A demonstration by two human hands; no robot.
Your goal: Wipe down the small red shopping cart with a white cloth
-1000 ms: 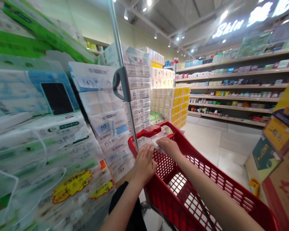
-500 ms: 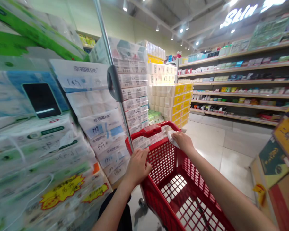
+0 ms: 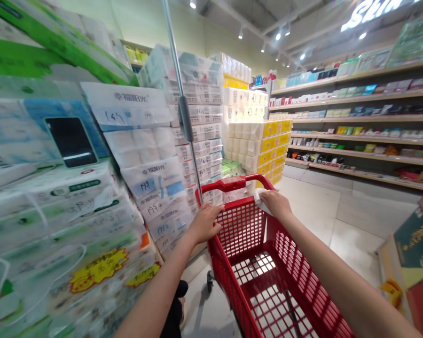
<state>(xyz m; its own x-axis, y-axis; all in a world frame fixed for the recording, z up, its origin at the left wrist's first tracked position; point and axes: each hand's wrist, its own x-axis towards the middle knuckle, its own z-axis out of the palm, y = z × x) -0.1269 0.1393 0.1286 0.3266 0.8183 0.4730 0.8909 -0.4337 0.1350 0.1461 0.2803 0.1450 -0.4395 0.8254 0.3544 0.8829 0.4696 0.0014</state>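
1. Right hand (image 3: 277, 205): its fingers pinch a white cloth (image 3: 259, 196) at the far right corner of the red cart (image 3: 240, 203). The hand covers much of the cloth; whether it is fabric or paper cannot be told. The fingertips are mostly hidden.

2. Left hand (image 3: 205, 224): it rests on the far left corner of the cart, its fingers laid close together over the rim and the thumb standing apart. Their undersides are out of sight, so whether they grip cannot be told.

3. Cart: the near end is cut off by the lower edge of the picture, and the right forearm hides part of the right wall. One wheel (image 3: 209, 280) shows below the left wall.

4. Pole (image 3: 172, 40): it rises beside the handle (image 3: 232, 184) and bears a grey grip (image 3: 185, 119); its top leaves the frame. Its lower end passes out of sight near the left hand.

5. Left side: a dark-screened phone (image 3: 72, 141) leans upright on stacked packs (image 3: 81, 183). The packs are blurred toward the edge, their lettering mostly illegible.

6. Right side: goods on the shelves (image 3: 366, 155) are too small to identify. The sign (image 3: 372, 13) above and the box (image 3: 418, 246) below are both cropped.
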